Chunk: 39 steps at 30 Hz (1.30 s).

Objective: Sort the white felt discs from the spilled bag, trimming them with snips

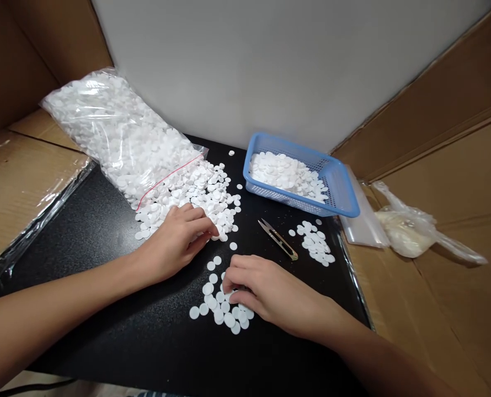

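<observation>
My left hand [184,231] rests at the near edge of a heap of small white round discs [204,190]. Its fingers are curled and the thumb comes close to the index finger; what lies between the fingertips is too small to make out. My right hand [262,286] hovers on a looser spread of white discs [219,314], fingers bent and thumb apart from them. It partly covers those discs. The heap spills from the mouth of a large clear zip bag [117,127] with a red seal line, filled with more discs.
A blue plastic basket [353,201] holding discs stands at the back right. In front of it lie small thread snips [278,240] and another cluster of discs [316,242]. Flat clear bags [363,220] and a knotted plastic bag [409,229] sit on cardboard at right. Cardboard walls flank the black table [146,325].
</observation>
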Each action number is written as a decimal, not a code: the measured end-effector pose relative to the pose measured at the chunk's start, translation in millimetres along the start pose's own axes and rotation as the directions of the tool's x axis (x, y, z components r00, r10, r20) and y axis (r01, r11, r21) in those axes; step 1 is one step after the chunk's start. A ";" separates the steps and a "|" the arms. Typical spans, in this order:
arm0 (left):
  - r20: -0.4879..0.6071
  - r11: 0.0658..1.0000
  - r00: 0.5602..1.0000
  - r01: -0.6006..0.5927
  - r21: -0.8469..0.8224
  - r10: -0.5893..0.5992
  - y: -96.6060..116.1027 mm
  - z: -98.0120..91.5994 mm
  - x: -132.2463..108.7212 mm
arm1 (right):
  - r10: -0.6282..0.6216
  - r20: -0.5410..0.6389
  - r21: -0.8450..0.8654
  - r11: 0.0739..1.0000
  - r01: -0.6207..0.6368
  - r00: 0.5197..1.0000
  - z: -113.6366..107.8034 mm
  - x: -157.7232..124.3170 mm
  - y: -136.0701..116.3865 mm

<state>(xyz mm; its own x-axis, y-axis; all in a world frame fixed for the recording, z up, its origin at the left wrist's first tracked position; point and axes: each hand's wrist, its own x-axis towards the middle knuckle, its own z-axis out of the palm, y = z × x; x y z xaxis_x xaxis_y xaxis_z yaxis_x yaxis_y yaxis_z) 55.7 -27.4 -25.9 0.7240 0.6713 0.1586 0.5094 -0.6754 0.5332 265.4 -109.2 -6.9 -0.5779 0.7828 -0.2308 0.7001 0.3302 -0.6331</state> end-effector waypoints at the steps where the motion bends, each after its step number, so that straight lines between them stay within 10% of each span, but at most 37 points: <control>1: -0.009 1.000 1.000 0.000 -0.004 -0.001 -0.7 -0.1 -0.3 | -0.006 -0.002 -0.001 1.000 0.006 1.000 -0.5 -0.5 -0.1; 14: -0.080 0.991 0.996 0.039 -0.127 -0.050 -3.6 -5.7 1.7 | -0.182 -0.359 -0.044 0.983 0.178 0.915 1.3 10.7 29.0; 22: -0.077 0.983 0.994 0.057 -0.177 -0.072 -3.6 -7.8 -0.6 | 0.031 -0.501 0.091 0.996 0.017 0.865 -2.8 12.4 36.5; 28: 0.161 0.934 0.984 0.123 -0.336 -0.071 10.4 -3.6 -8.2 | 0.109 -0.410 0.213 0.977 -0.021 0.906 -1.5 16.2 30.9; 34: 0.386 0.897 0.922 0.138 -0.419 0.038 21.8 -6.5 -15.8 | 0.178 -0.063 0.429 0.893 -0.134 0.982 -8.5 7.9 20.1; 39: 0.405 0.889 0.911 0.117 -0.443 0.082 19.2 -12.3 -14.6 | 0.157 -0.378 0.229 0.971 -0.072 0.912 1.0 19.6 25.1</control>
<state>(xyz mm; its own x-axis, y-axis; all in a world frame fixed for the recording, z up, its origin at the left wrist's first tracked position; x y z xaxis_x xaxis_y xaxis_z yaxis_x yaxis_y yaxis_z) 49.2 -46.4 -7.7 0.8894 0.4326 -0.1480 0.3311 -0.3863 0.8609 271.2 -86.1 -28.1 -0.2588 0.9655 -0.0305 0.6249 0.1433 -0.7674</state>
